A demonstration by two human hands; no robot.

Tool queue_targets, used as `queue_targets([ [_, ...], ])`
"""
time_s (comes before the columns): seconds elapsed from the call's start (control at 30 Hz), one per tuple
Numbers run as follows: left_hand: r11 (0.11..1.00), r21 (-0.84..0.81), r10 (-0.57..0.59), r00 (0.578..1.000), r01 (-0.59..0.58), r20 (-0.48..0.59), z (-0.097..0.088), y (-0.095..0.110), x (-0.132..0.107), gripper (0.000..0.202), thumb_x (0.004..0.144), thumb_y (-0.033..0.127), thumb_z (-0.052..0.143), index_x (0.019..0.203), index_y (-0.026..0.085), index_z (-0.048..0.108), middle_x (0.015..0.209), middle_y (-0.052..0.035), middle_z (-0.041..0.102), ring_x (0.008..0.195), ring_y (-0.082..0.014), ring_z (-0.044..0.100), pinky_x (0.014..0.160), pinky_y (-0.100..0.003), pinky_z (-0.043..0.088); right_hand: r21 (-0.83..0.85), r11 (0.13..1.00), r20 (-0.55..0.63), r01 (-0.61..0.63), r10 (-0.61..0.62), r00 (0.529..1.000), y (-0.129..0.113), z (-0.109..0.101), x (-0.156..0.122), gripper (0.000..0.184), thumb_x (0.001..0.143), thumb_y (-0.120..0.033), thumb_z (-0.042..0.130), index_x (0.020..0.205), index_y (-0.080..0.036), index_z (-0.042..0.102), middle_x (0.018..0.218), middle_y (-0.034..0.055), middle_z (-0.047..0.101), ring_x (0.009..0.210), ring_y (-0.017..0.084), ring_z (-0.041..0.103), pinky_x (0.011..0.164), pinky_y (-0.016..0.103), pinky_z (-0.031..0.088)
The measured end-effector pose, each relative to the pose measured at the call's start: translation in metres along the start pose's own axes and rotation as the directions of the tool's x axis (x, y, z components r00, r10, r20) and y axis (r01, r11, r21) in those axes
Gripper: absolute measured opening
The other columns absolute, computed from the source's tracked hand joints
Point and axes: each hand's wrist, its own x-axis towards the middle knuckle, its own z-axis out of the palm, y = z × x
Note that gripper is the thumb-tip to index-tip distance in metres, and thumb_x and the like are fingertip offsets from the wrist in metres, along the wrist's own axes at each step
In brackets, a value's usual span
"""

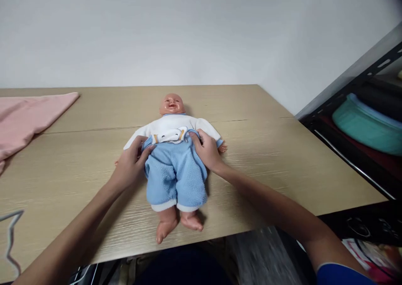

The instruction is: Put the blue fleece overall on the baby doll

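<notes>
A baby doll (172, 105) lies on its back in the middle of the wooden table (257, 151), head away from me, bare feet toward me. It wears a white top (169, 127) and fluffy light-blue trousers (176, 172). My left hand (132, 163) grips the trousers' waistband at the doll's left-side hip as I see it, fingers curled into the fabric. My right hand (207, 151) grips the waistband on the other side, thumb tucked under the edge.
A pink cloth (28, 117) lies at the table's far left. A thin grey cord (11, 234) curls at the near left edge. A dark metal shelf (361, 121) with a teal basin (367, 126) stands to the right. A white wall is behind.
</notes>
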Motion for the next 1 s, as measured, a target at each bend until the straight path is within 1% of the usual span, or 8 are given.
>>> queue_targets([
  [0.13,0.979,-0.192,-0.057,0.995,0.071,0.08,0.005,-0.011,0.03,0.047,0.102,0.071,0.065,0.117,0.027,0.058,0.071,0.0071,0.053,0.062,-0.0157,0.044,0.058,-0.027,0.032,0.021,0.998,0.017,-0.059,0.058,0.998,0.015,0.004,0.019,0.045,0.109,-0.06,0.054,0.08,-0.025,0.056,0.075,-0.0006,0.06,0.072,0.02,0.054,0.073,0.034,0.047],
  [0.27,0.964,-0.266,-0.009,0.998,0.027,0.067,0.009,-0.023,0.047,0.047,0.098,0.067,0.075,0.104,0.023,0.063,0.076,0.0056,0.053,0.067,-0.0145,0.046,0.062,-0.027,0.033,0.037,0.997,0.075,-0.069,0.066,0.995,0.019,-0.004,0.02,0.043,0.103,-0.061,0.066,0.084,-0.023,0.063,0.081,-0.0007,0.064,0.079,0.02,0.06,0.078,0.033,0.05],
  [0.37,0.971,-0.218,0.107,0.994,-0.099,0.026,0.01,-0.029,0.05,0.041,0.1,0.061,0.074,0.101,0.021,0.066,0.095,-0.0006,0.063,0.091,-0.0206,0.059,0.083,-0.03,0.046,0.054,0.997,0.114,-0.051,0.045,0.992,0.014,-0.011,0.013,0.04,0.096,-0.061,0.077,0.09,-0.023,0.066,0.086,-0.0012,0.065,0.084,0.021,0.062,0.083,0.033,0.051],
  [0.47,0.966,-0.146,0.213,0.977,-0.213,-0.013,0.012,-0.032,0.052,0.036,0.103,0.056,0.069,0.107,0.021,0.064,0.119,-0.0067,0.065,0.119,-0.0266,0.058,0.107,-0.036,0.045,0.082,0.995,0.074,-0.048,0.042,0.996,0.014,-0.01,0.014,0.037,0.094,-0.058,0.079,0.092,-0.024,0.066,0.093,0.001,0.067,0.094,0.024,0.064,0.095,0.037,0.052],
  [0.63,0.975,-0.188,0.131,0.991,-0.122,0.038,0.016,-0.035,0.071,0.034,0.11,0.056,0.058,0.109,0.023,0.055,0.095,0.0013,0.057,0.09,-0.0205,0.054,0.085,-0.032,0.044,0.146,0.981,0.084,-0.131,0.119,0.989,0.029,0.0,0.035,0.044,0.102,-0.063,0.067,0.108,-0.02,0.075,0.112,0.0097,0.081,0.11,0.029,0.072,0.112,0.045,0.053],
  [0.73,0.966,-0.237,0.133,0.985,-0.103,0.113,0.015,-0.039,0.089,0.038,0.109,0.06,0.059,0.115,0.023,0.055,0.088,0.0042,0.053,0.081,-0.0181,0.05,0.075,-0.029,0.041,0.21,0.957,0.165,-0.199,0.166,0.972,0.037,0.005,0.048,0.054,0.103,-0.065,0.066,0.127,-0.018,0.076,0.136,0.0136,0.081,0.132,0.031,0.071,0.123,0.049,0.049],
  [0.83,0.95,-0.293,0.158,0.974,-0.105,0.162,0.015,-0.042,0.103,0.042,0.107,0.063,0.061,0.112,0.022,0.057,0.089,0.0038,0.053,0.08,-0.0171,0.05,0.073,-0.028,0.041,0.238,0.935,0.281,-0.264,0.194,0.94,0.042,-0.001,0.055,0.062,0.1,-0.069,0.069,0.135,-0.019,0.077,0.141,0.0129,0.08,0.136,0.033,0.071,0.124,0.052,0.051],
  [1.0,0.931,-0.344,0.221,0.94,-0.124,0.259,-0.001,-0.06,0.104,0.043,0.1,0.062,0.073,0.109,0.021,0.069,0.107,-0.0038,0.067,0.105,-0.0251,0.064,0.097,-0.035,0.052,0.153,0.957,0.519,-0.247,0.135,0.844,0.046,-0.049,0.043,0.054,0.095,-0.063,0.08,0.131,-0.022,0.082,0.133,0.0094,0.082,0.134,0.038,0.071,0.124,0.054,0.051],
])
